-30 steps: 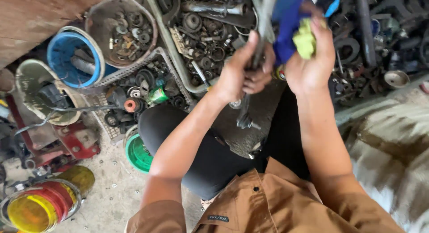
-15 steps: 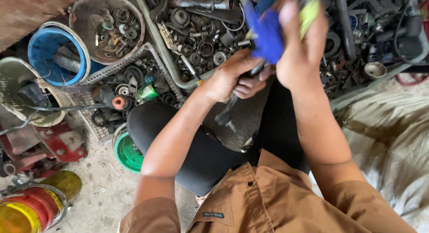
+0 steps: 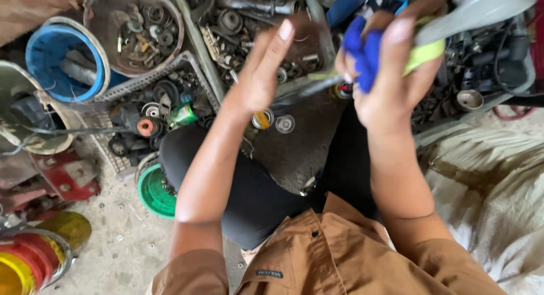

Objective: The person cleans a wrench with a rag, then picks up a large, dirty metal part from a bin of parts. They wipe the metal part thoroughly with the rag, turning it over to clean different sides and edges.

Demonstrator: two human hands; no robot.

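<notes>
My right hand (image 3: 391, 82) is closed on a bunched blue and yellow-green cloth (image 3: 362, 54), which wraps the end of a thin grey metal rod (image 3: 306, 86). The rod sticks out of the cloth toward the lower left. A pale grey metal part (image 3: 481, 9) runs from the cloth to the upper right corner. My left hand (image 3: 258, 74) is raised beside the rod with its fingers stretched out and nothing gripped. Both hands hover over my black-clad knees (image 3: 266, 187) and a heap of dark metal parts (image 3: 249, 23).
At upper left are a blue bucket (image 3: 54, 63), a round basin of washers (image 3: 136, 29) and a plastic crate of bearings (image 3: 164, 102). A green lid (image 3: 156, 193), a red metal piece (image 3: 68, 176) and red-yellow containers (image 3: 34, 255) lie at left. Stained sacking (image 3: 493, 187) covers the right.
My left hand has let go of the rod and opened, fingers now spread upward. My right hand has kept the cloth and slid along the rod.
</notes>
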